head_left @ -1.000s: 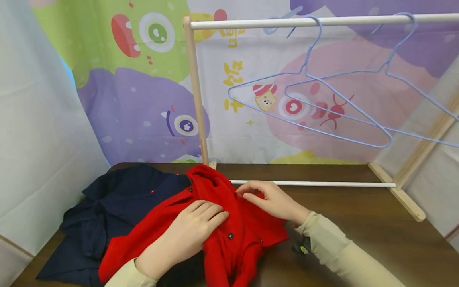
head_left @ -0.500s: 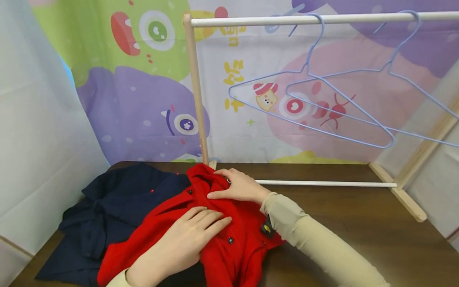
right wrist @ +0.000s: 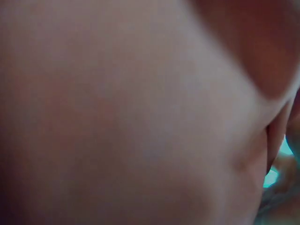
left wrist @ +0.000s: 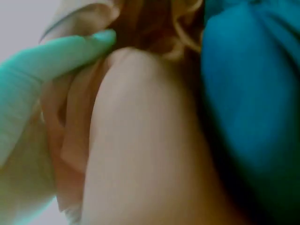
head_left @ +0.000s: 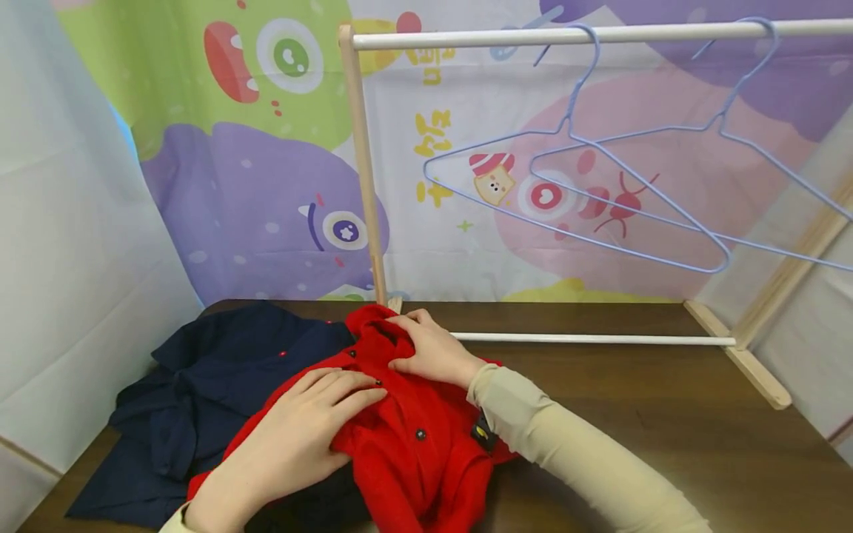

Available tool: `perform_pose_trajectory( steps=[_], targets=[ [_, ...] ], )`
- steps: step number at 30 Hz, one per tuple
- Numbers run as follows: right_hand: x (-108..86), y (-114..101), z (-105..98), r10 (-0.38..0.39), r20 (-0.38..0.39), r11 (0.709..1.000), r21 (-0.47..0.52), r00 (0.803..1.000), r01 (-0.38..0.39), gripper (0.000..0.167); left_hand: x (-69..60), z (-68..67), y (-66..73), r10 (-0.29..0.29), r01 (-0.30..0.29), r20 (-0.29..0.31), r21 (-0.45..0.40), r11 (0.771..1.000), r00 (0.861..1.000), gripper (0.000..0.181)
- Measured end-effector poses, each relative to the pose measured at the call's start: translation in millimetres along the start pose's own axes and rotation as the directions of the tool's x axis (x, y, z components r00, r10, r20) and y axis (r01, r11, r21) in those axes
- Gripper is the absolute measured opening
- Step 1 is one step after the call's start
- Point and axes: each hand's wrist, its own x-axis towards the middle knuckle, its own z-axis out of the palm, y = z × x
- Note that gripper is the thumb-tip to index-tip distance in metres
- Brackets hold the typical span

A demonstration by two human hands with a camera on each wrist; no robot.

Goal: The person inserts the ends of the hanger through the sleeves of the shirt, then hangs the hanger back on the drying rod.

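A red buttoned shirt lies bunched on the dark wood table, partly over a navy garment. My left hand rests on the red shirt, its fingers laid across the cloth beside the button front. A fold of red cloth bulges near its thumb. Close to the collar, my right hand grips the red cloth, with fingers bent at the neck opening and thumb lower down. In the left wrist view, fingers of the left hand lie blurred along folded cloth, with blue-looking fabric beside them. Skin fills most of the right wrist view.
Behind the clothes stands a wooden rack with a white top rail and a low white bar. Two blue wire hangers hang from the rail. A cartoon-printed curtain covers the back.
My right hand has moved left and up to the collar of the red shirt. The left hand has shifted left, and the red cloth and buttons have moved slightly left with it.
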Motion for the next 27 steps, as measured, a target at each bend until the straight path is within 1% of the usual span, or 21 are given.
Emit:
perform_pose_trajectory(
  steps=[2, 3, 5, 6, 9, 12, 13, 15, 17, 19, 21, 23, 25, 27],
  targets=[
    [0.7, -1, 1, -0.005, 0.014, 0.999, -0.031, 1.000, 0.005, 0.057, -1.7, -0.4, -5.6, -0.059, 0.060, 0.017, -0.056, 0.997, 0.998, 0.065],
    [1.1, -1, 2, -0.003, 0.019, 0.999, -0.050, 1.000, 0.004, 0.054, -2.3, 0.3, -8.3, -0.092, 0.094, 0.029, -0.091, 0.991, 0.995, 0.065],
    [2.0, -1, 3, -0.008, 0.010, 0.996, -0.094, 1.000, 0.009, 0.048, -2.8, 3.6, -13.5, -0.161, 0.168, 0.058, -0.157, 0.973, 0.985, 0.066],
    [2.4, -2, 3, -0.011, 0.000, 0.994, -0.111, 1.000, 0.011, 0.045, -2.8, 6.1, -15.9, -0.195, 0.204, 0.069, -0.175, 0.963, 0.978, 0.066],
    [3.1, -2, 4, -0.037, -0.050, 0.988, -0.151, 0.998, 0.029, 0.033, -3.1, 13.9, -21.8, -0.280, 0.290, 0.082, -0.191, 0.938, 0.957, 0.066],
    [3.6, -1, 4, -0.070, -0.146, 0.987, -0.153, 0.987, 0.047, 0.023, -3.6, 19.0, -25.4, -0.334, 0.339, 0.058, -0.167, 0.926, 0.941, 0.062],
    [3.6, -1, 4, -0.078, -0.186, 0.988, -0.149, 0.979, 0.051, 0.020, -3.6, 19.8, -26.2, -0.344, 0.347, 0.045, -0.168, 0.923, 0.938, 0.061],
    [3.6, 0, 3, -0.099, -0.275, 0.990, -0.121, 0.956, 0.068, 0.017, -3.7, 20.4, -27.3, -0.353, 0.348, 0.012, -0.189, 0.918, 0.936, 0.058],
    [3.4, 1, 0, -0.117, -0.357, 0.992, -0.087, 0.927, 0.092, 0.016, -3.8, 20.5, -28.1, -0.360, 0.345, -0.026, -0.227, 0.911, 0.933, 0.059],
    [3.4, 3, -4, -0.135, -0.421, 0.991, -0.056, 0.897, 0.123, 0.016, -3.8, 20.9, -28.9, -0.372, 0.342, -0.072, -0.267, 0.901, 0.925, 0.065],
    [3.6, 5, -8, -0.145, -0.477, 0.988, -0.028, 0.867, 0.149, 0.017, -3.4, 22.7, -29.7, -0.391, 0.344, -0.115, -0.299, 0.890, 0.913, 0.075],
    [3.3, 7, -14, -0.139, -0.519, 0.987, 0.001, 0.844, 0.164, 0.017, -2.4, 25.5, -30.7, -0.415, 0.358, -0.143, -0.310, 0.881, 0.898, 0.083],
    [2.7, 9, -21, -0.125, -0.549, 0.984, 0.037, 0.827, 0.174, 0.018, -1.2, 28.6, -31.8, -0.441, 0.380, -0.152, -0.314, 0.870, 0.885, 0.087],
    [1.5, 10, -29, -0.113, -0.569, 0.979, 0.075, 0.815, 0.188, 0.018, -0.1, 31.5, -33.1, -0.466, 0.406, -0.141, -0.316, 0.857, 0.873, 0.087]
  ],
)
